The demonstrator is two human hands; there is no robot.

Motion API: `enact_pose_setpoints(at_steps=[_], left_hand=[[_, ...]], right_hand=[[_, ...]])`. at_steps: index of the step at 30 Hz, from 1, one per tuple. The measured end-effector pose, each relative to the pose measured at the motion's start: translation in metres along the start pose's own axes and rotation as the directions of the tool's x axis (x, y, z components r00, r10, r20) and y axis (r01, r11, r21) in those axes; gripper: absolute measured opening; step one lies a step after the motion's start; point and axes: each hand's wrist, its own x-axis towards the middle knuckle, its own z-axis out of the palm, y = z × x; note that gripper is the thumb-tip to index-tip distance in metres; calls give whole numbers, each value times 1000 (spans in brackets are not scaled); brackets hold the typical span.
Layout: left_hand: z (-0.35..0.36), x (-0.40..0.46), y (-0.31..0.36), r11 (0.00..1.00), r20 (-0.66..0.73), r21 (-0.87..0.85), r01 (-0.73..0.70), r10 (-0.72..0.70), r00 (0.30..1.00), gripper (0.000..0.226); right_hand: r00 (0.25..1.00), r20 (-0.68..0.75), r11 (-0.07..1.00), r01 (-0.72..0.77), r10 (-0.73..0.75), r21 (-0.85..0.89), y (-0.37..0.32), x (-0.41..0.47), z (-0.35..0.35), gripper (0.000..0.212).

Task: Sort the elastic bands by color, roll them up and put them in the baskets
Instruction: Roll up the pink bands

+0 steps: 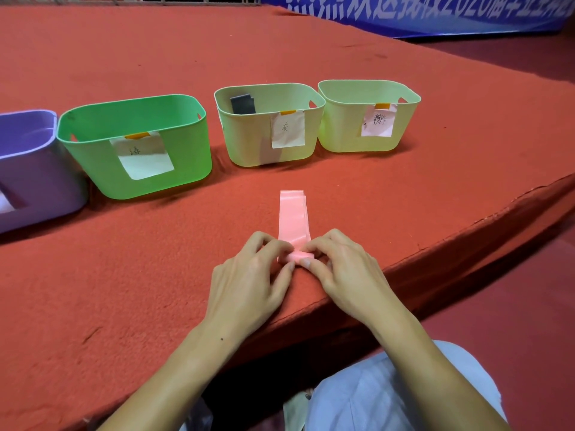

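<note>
A pink elastic band [292, 217] is lying flat on the red felt-covered table [404, 188], stretched away from the person, and its near end is being rolled into a small tight coil between the two hands. The left hand [249, 275] is being held with its fingers curled over the coil's left side, thumb tip pressed against the roll; the right hand [339, 269] is being held the same way on the right side, fingertips pinching the rolled edge, so both hands are gripping the band. The unrolled length is extending beyond the fingers toward the baskets, its far end appearing as several stacked layers. Behind it four baskets are standing in a row: a purple basket [28, 169] at the left, a green basket [133, 144], a pale green basket [267, 124] just beside another pale green basket [368, 115] at the right. A dark grey band [242, 104] is resting inside the third basket, partly hidden by its wall. Paper labels are taped to the basket fronts, and the handwriting on them is too small to be read with certainty. The purple basket is being cut off by the left edge of the view. The underside of the coil is being hidden by the fingers, so the number of turns cannot be told. A blue banner [435, 14] is being cut off at the top
</note>
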Motion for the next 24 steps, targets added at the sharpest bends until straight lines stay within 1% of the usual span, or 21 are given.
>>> enact_pose_setpoints(at_steps=[5,9,15,19,21,24], left_hand=[[0,0,-1,999,-39,-23,25,-26,999,23],[1,3,-1,999,-51,-28,26,-27,998,26],[1,6,0,999,-36,0,45,-45,998,28],[1,7,2,998,-21,24,58,-57,998,31],[0,9,3,998,-11,47,44,-43,999,33],[-1,13,2,996,2,87,3,-3,1000,32]], right_hand=[[999,-49,998,1,1,56,1,-2,-1,24],[998,-62,999,2,1,41,2,-1,-1,18],[1000,-18,1000,-7,7,-2,1,-1,-1,26],[1000,-10,1000,-20,20,-4,2,4,-2,23],[1000,2,1000,-24,24,-9,2,7,-1,23],[999,22,999,-42,43,-25,2,10,-1,29]])
